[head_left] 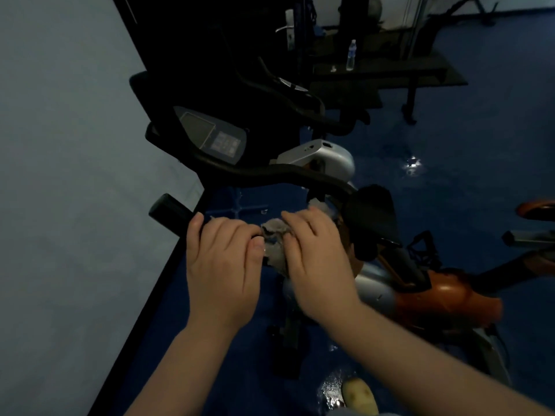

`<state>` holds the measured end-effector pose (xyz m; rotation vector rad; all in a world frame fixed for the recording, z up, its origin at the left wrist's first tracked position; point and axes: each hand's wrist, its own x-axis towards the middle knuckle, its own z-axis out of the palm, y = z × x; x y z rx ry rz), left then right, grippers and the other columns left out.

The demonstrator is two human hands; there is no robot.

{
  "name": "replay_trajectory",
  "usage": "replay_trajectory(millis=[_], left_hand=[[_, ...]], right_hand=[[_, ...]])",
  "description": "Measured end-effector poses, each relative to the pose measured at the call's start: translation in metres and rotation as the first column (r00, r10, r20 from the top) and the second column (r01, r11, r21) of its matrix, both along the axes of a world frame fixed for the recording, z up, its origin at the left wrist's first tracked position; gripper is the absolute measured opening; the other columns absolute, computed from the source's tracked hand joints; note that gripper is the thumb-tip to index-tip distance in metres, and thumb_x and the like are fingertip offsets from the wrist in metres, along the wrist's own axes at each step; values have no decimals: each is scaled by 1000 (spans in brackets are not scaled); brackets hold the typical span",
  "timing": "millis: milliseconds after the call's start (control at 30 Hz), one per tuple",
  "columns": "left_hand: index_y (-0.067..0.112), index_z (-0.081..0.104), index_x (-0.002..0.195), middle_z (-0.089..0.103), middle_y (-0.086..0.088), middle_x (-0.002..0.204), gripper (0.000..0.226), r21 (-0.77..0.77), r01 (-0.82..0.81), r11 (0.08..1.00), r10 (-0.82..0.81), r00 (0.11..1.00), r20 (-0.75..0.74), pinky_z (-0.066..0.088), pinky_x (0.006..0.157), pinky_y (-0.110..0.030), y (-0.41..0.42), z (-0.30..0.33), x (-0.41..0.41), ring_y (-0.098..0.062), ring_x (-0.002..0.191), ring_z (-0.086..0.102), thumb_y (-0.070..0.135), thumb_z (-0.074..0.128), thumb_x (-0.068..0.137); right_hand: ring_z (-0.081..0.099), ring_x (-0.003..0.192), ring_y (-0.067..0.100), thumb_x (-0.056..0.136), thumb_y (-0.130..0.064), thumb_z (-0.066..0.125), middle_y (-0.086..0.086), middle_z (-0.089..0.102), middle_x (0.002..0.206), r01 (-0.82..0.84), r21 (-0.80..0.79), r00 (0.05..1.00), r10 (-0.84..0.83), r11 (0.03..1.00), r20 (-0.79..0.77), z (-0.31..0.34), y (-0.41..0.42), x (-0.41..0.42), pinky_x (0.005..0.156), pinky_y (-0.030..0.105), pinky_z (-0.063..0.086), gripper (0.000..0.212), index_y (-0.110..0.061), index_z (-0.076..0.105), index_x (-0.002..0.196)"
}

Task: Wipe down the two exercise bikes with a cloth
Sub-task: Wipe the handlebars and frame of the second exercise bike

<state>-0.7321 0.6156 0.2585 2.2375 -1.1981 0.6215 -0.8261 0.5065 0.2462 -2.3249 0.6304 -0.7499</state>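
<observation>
Left hand (220, 262) curled round the near handlebar (172, 213) of the near bike (435, 292), thumb over the top of the black grip, fingers wrapped about it. Right hand (315, 253) just to the right of it, fingers bent over a crumpled grey cloth (274, 238), pressing that cloth onto the same bar. Cloth bunched between the 2 hands, touching both, with a further scrap (322, 205) poking out beyond the right fingers. Slight blur on the right hand.

Farther along, the long black handlebar loop (270, 172) curving from left to right, with a grey console (210, 133) set above it, showing a screen and a small keypad. Right of the hands, a black saddle-like pad (372, 217), and below it the orange and silver body of the near bike, running off to the right. Beyond the console, a 2nd bike (318, 154), with a silver housing and dark handlebars.

Far right, a low dark table (390, 70) carrying 1 clear plastic bottle (351, 55), upright. Blue floor (450, 175) throughout, with 2 bright glints of reflected light. Pale wall (69, 175) filling the left side. Near the bottom edge, a pale yellowish shoe tip (360, 396) on the floor.
</observation>
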Motion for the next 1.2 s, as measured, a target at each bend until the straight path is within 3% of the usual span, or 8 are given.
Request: replay_trajectory(millis=[133,400,567,700,867,967,1067,1200], left_hand=[[20,63,91,62,7,90,33,-2,-23,1000,23,1000,-8,13,114,-34,-4,-1,-3,-12,96,50,29,31,98],[21,64,88,62,6,87,32,-33,-62,998,62,998,-4,12,114,-32,-8,-2,-4,-16,94,51,29,34,97],[21,63,84,62,6,85,30,-39,-88,995,88,996,15,11,114,-33,-10,-8,-2,-16,94,51,30,37,96],[21,64,88,63,7,90,30,-33,-49,998,49,999,6,12,115,-33,-6,-6,0,-13,97,51,30,37,96],[16,63,115,57,7,130,32,-209,84,974,-111,986,-124,19,117,-36,5,4,-2,-11,129,46,23,38,96],[15,54,128,45,3,145,35,-352,73,933,-129,982,-138,23,116,-33,15,13,-3,-16,142,30,22,37,97],[15,45,137,37,3,152,42,-459,-45,888,-77,966,-245,21,117,-27,26,19,6,-13,144,25,27,34,99],[17,43,140,45,8,146,44,-508,-82,858,-137,915,-379,33,111,-23,40,25,14,-5,135,39,29,34,99]], right_hand=[[6,144,14,100,-37,27,3,21,154,-1,54,995,7,999,-102,1,3,-3,114,21,5,52,-17,22,148],[-4,144,25,100,-28,37,9,-7,158,104,246,981,-59,964,-186,11,-6,14,114,31,5,62,-15,3,150],[5,141,30,97,-19,43,15,0,155,135,199,976,-95,971,-198,16,-18,29,115,34,11,65,-8,6,149],[11,142,17,99,-25,40,3,9,154,50,249,997,-36,967,-61,8,-11,12,112,22,11,51,-15,23,146],[22,138,14,93,-28,40,-2,36,141,-58,19,998,59,998,-26,-7,29,-13,117,38,19,44,-20,39,137],[43,117,18,86,-30,39,2,51,124,-64,-100,997,61,993,-39,1,35,-3,106,48,37,49,-19,46,134],[54,101,21,87,-32,48,4,56,118,-93,-178,995,85,980,-55,16,41,16,85,36,50,48,-17,48,133],[53,95,19,95,-35,43,1,56,114,-198,-208,980,194,958,-43,38,56,56,73,29,41,38,-20,47,130]])
